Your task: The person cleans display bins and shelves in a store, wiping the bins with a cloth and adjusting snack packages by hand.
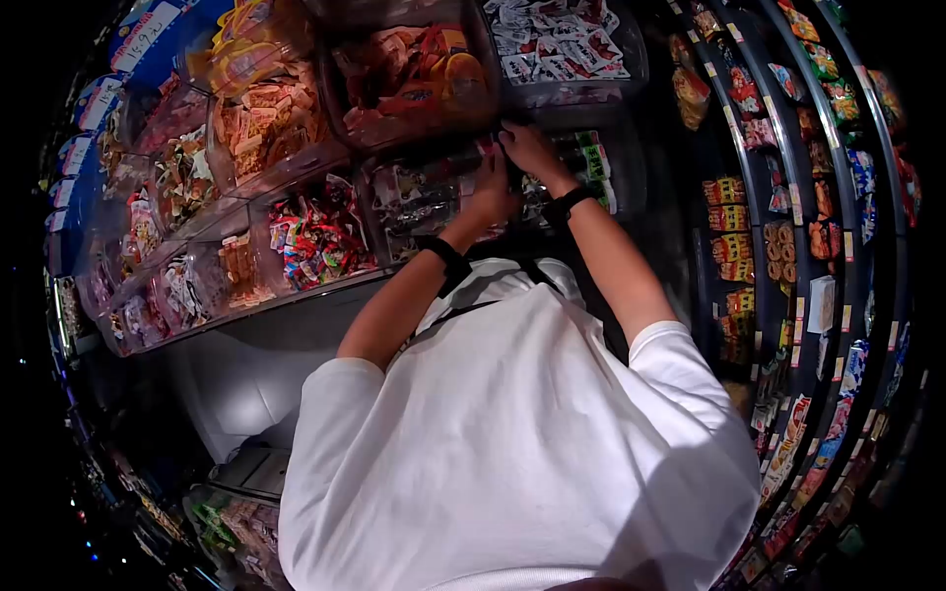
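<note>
Far to the left of both hands, blue signs [140,41] with white cards stand along a row of clear plastic bins. Nearer, a bin [269,183] holds a heap of flat, orange-tinted packets [261,133]. Below it, just left of the left hand, is another bin [258,234], packed with small, crinkled red, white and green packets [320,225].

Beyond the left hand, a deep, square bin [419,129] holds glossy red and orange bags [419,64]. The 2 hands reach into 1 wide bin [629,169]; dark, shiny packets [414,202] lie in it, beside and under the left hand [488,199]. The right hand [533,156] is just beside it, fingers bent inward; whether either pinches a packet, I cannot tell. Each wrist wears a black band [570,203]. Beyond the right hand, a bin [567,95] holds flat white sachets [562,41]; right beside it lie bright green packets [593,158].

Well to the right, curved shelves [729,120] carry red-and-yellow packs [730,231] and a stiff white box [821,303].
</note>
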A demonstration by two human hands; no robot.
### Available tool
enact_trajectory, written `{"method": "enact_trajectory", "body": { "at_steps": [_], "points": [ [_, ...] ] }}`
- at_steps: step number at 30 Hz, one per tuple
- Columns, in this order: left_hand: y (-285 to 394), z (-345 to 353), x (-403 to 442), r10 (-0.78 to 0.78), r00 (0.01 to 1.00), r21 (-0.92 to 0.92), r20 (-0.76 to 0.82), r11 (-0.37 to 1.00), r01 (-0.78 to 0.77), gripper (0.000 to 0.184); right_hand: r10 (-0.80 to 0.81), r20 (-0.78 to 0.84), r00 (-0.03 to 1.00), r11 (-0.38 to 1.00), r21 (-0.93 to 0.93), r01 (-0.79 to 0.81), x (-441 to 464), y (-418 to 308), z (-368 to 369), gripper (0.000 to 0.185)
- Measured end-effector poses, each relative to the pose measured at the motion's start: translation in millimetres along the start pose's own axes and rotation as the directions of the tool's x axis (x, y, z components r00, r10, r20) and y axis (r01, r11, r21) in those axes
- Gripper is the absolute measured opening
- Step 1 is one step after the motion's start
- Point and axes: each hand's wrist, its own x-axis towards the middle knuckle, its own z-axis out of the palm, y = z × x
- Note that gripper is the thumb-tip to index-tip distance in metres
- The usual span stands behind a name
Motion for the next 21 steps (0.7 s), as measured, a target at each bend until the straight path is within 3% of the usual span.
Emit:
{"method": "enact_trajectory", "body": {
  "at_steps": [2, 3, 6, 7, 8, 10, 12, 13, 15, 17, 18, 19, 21],
  "points": [
    [8.3, -13.3, -16.6, 0.015, 0.997, 0.002, 0.077, 1.000, -0.015, 0.099, -0.039, 0.029, 0.999, 0.999, 0.006, 0.039, -11.9, -0.3, -9.7, 0.043],
    [-11.6, -1.2, -26.4, 0.259, 0.966, 0.101, -0.015, 0.961, -0.257, 0.092, -0.071, 0.051, 0.996, 0.996, -0.049, 0.074, -19.7, 9.1, -4.6, 0.044],
    [-2.0, -35.7, -49.6, 0.147, 0.901, 0.013, 0.407, 0.986, -0.167, 0.090, -0.111, 0.091, 0.990, 0.983, -0.138, 0.123, -48.8, 6.4, -6.1, 0.043],
    [-5.4, -36.4, -51.2, 0.164, 0.894, 0.062, 0.416, 0.976, -0.208, 0.094, -0.111, 0.104, 0.988, 0.970, -0.206, 0.131, -54.8, 6.7, -6.2, 0.043],
    [-13.1, -36.1, -48.3, 0.177, 0.899, 0.030, 0.402, 0.978, -0.206, 0.095, -0.024, 0.155, 0.988, 0.969, -0.238, 0.061, -54.4, -8.8, -17.5, 0.043],
    [-10.8, -30.1, -34.4, 0.191, 0.906, -0.019, 0.378, 0.980, -0.199, 0.097, -0.078, 0.109, 0.991, 0.970, -0.221, 0.101, -33.7, -9.8, -16.3, 0.043],
    [0.5, -29.2, -20.0, 0.053, 0.981, 0.053, 0.184, 0.997, -0.064, 0.089, -0.098, 0.105, 0.990, 0.964, -0.238, 0.120, -9.7, -12.3, -12.0, 0.044],
    [-32.7, -2.9, -0.5, 0.272, 0.962, 0.083, 0.017, 0.958, -0.273, 0.082, -0.116, 0.119, 0.986, 0.958, -0.247, 0.143, 3.3, -17.8, -15.4, 0.044],
    [-9.5, -17.8, 10.0, -0.116, 0.980, 0.172, 0.160, 0.981, 0.088, 0.071, -0.133, 0.143, 0.981, 0.946, -0.278, 0.169, 15.1, -18.6, -14.3, 0.044],
    [4.9, -20.8, 16.5, -0.150, 0.973, 0.210, 0.178, 0.971, 0.111, 0.066, -0.129, 0.168, 0.977, 0.951, -0.259, 0.170, 15.9, -5.7, -6.5, 0.047],
    [1.3, -15.0, 18.6, -0.207, 0.965, 0.245, 0.164, 0.956, 0.163, 0.060, -0.140, 0.082, 0.987, 0.970, -0.191, 0.154, 3.1, -3.9, -12.5, 0.044],
    [-19.1, 1.1, 18.7, -0.075, 0.988, 0.264, 0.135, 0.964, 0.037, 0.049, -0.160, -0.003, 0.987, 0.980, -0.121, 0.158, -5.5, -5.7, -16.2, 0.041],
    [-1.1, -0.9, -5.8, 0.034, 0.998, 0.358, 0.051, 0.933, -0.050, 0.029, -0.142, 0.045, 0.989, 0.989, -0.040, 0.144, -22.1, 9.2, -15.3, 0.044]
  ]
}}
